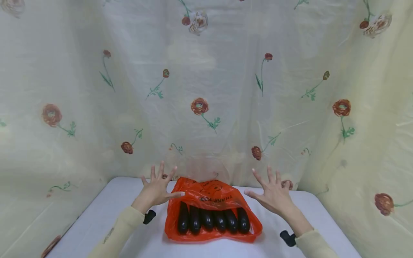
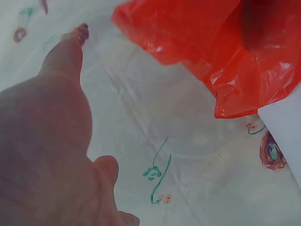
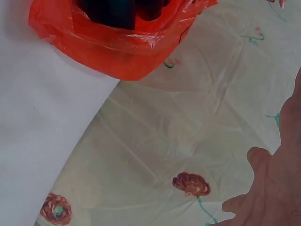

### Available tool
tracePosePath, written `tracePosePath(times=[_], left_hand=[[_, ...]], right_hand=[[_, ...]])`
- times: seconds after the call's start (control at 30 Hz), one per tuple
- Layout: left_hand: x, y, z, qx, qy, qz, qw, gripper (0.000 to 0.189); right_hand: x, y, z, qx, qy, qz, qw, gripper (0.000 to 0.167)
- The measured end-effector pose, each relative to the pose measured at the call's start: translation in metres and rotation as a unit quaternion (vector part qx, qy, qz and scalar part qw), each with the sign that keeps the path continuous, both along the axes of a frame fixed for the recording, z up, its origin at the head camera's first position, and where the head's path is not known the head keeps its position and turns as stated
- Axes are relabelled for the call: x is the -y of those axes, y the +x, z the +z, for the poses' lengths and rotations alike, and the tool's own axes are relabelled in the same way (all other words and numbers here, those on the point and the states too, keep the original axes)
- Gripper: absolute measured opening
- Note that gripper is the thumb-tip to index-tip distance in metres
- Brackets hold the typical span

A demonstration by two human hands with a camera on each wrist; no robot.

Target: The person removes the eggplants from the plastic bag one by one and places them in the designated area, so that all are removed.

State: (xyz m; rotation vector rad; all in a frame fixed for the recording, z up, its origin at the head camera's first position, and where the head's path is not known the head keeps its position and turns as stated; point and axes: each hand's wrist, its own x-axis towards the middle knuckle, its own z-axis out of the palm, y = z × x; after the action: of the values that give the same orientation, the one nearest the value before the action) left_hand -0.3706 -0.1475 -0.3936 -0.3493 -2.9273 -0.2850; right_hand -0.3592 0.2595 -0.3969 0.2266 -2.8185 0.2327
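Note:
Several dark, glossy eggplants (image 1: 220, 220) lie side by side in the mouth of a red plastic bag (image 1: 211, 238), which has printed lettering and a drawing on its top. My left hand (image 1: 156, 190) is spread in the air at the bag's left, its thumb overlapping the bag's edge in the head view. On the other side my right hand (image 1: 273, 193) is held up with its fingers spread, apart from the bag. Neither hand holds anything. The left wrist view shows part of the left hand (image 2: 51, 141) beside the red bag (image 2: 202, 42); the right hand (image 3: 277, 183) shows at the lower right of its own view.
The bag lies on a white table (image 1: 142, 240) with rounded far corners. A pale curtain (image 1: 226, 125) with printed flowers hangs behind the table and along both sides. Each wrist bears a small black strap piece, such as the black wrist mount (image 1: 288, 238) on the right.

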Motion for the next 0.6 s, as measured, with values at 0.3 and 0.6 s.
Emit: tracePosePath(times=[0.3,0.6], left_hand=[[-0.003,0.013,-0.013,0.009,0.011,-0.006,0.9999,0.104],[-0.006,0.025,-0.024,0.053,0.046,-0.005,0.9975,0.110]], right_hand=[[0.007,0.009,-0.014,-0.012,0.009,0.005,0.9999,0.094],[0.015,0.021,-0.024,-0.026,0.014,0.004,0.9995,0.092]])
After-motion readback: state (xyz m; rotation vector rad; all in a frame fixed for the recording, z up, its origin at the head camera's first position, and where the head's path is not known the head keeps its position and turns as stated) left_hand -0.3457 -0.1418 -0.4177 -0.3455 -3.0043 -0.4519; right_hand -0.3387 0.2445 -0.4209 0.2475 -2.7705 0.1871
